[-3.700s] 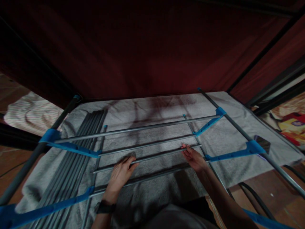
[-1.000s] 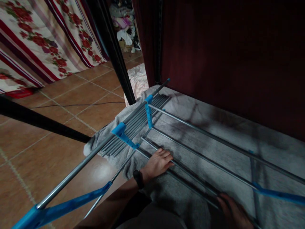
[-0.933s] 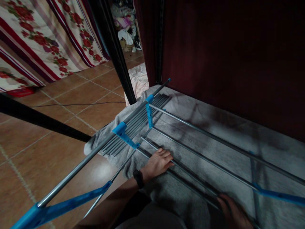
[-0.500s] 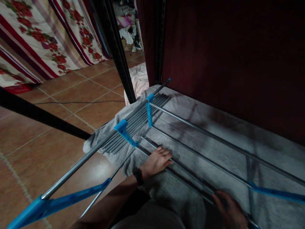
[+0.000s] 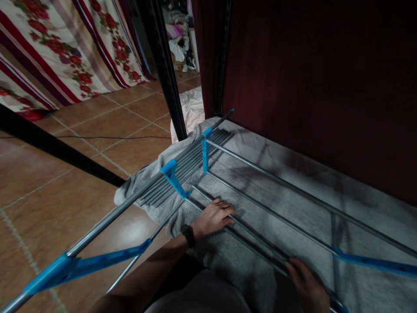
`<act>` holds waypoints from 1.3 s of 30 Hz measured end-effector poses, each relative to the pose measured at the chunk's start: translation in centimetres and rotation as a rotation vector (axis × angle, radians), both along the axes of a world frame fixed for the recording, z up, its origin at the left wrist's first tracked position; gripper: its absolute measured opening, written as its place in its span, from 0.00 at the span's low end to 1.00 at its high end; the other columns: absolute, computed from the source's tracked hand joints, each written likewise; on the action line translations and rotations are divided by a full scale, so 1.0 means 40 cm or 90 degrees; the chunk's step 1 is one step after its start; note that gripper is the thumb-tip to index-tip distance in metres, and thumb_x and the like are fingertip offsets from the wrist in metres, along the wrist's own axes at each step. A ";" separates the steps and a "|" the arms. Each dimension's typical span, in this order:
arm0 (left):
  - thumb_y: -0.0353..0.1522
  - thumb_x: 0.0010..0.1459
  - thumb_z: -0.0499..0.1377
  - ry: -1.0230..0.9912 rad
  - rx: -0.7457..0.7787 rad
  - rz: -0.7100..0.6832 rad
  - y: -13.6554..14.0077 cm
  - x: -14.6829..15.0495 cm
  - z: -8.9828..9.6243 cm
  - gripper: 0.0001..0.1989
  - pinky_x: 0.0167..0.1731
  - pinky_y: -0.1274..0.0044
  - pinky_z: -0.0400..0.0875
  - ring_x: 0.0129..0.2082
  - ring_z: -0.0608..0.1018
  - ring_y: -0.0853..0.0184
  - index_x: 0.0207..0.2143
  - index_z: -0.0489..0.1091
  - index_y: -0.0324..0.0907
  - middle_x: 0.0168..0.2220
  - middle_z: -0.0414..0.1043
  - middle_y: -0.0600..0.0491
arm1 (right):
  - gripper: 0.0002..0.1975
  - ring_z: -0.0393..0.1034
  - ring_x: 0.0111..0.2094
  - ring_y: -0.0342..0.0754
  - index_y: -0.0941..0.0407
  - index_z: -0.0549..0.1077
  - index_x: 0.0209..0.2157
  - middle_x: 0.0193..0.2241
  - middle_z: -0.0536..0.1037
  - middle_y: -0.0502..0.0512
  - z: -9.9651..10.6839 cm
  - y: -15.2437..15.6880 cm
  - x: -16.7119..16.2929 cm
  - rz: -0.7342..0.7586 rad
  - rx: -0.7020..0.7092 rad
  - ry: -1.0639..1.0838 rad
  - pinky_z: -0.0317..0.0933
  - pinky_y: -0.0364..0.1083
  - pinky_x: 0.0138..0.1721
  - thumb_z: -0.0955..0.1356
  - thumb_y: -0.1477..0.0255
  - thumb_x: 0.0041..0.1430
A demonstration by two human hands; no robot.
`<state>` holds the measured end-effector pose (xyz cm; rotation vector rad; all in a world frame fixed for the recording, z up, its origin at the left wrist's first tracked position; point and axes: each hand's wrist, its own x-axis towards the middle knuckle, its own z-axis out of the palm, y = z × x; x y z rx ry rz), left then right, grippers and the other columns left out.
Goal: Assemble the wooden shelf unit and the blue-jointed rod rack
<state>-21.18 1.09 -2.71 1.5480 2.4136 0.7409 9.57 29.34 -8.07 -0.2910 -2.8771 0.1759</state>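
Observation:
A partly assembled rack (image 5: 208, 150) of grey metal tubes and blue plastic joints stands on grey cloth. My left hand (image 5: 215, 216), with a dark band at the wrist, is closed over a metal tube (image 5: 252, 234) whose far end lies free near a blue joint (image 5: 176, 178). Farther down the same tube, my right hand (image 5: 308, 284) has its fingers curled round it; the lower part of that hand is in shadow. Close alongside runs a second tube of the frame, passing beneath both hands. A bundle of thin loose tubes (image 5: 187, 167) rests behind the joint.
Grey cloth (image 5: 293, 174) covers the surface under the rack. Black metal posts (image 5: 167, 74) rise at the left and back. A dark red panel (image 5: 309, 87) stands behind. Beyond are a tiled floor (image 5: 130, 126), a thin cable and a flowered curtain (image 5: 65, 52).
My right hand has shifted slightly left and up in the picture along with the tube. My left hand keeps its hold. The view has turned a little.

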 end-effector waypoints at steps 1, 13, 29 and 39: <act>0.43 0.67 0.57 0.000 0.001 -0.001 0.000 0.000 0.000 0.13 0.48 0.69 0.61 0.42 0.76 0.63 0.43 0.72 0.44 0.39 0.76 0.51 | 0.27 0.76 0.38 0.50 0.50 0.82 0.42 0.44 0.82 0.55 0.010 -0.004 -0.007 -0.011 -0.017 0.002 0.70 0.49 0.39 0.52 0.74 0.68; 0.43 0.66 0.57 0.000 0.002 0.006 0.001 0.001 -0.015 0.13 0.49 0.69 0.62 0.42 0.76 0.63 0.42 0.72 0.44 0.39 0.75 0.51 | 0.26 0.77 0.37 0.52 0.51 0.80 0.39 0.34 0.81 0.57 0.079 -0.024 -0.066 -0.128 -0.205 0.020 0.73 0.48 0.40 0.57 0.51 0.66; 0.43 0.64 0.60 0.006 -0.007 0.011 0.004 0.002 -0.007 0.13 0.49 0.69 0.62 0.43 0.76 0.63 0.42 0.72 0.43 0.40 0.76 0.52 | 0.31 0.79 0.35 0.53 0.51 0.79 0.40 0.36 0.84 0.56 0.022 0.004 -0.042 -0.220 -0.296 -0.019 0.74 0.47 0.35 0.63 0.39 0.56; 0.44 0.65 0.59 0.012 -0.001 0.014 0.004 0.004 -0.013 0.14 0.48 0.68 0.61 0.43 0.76 0.62 0.42 0.72 0.43 0.40 0.76 0.51 | 0.27 0.79 0.36 0.53 0.50 0.79 0.43 0.38 0.84 0.54 0.010 0.016 -0.034 -0.225 -0.304 -0.052 0.73 0.48 0.37 0.65 0.42 0.57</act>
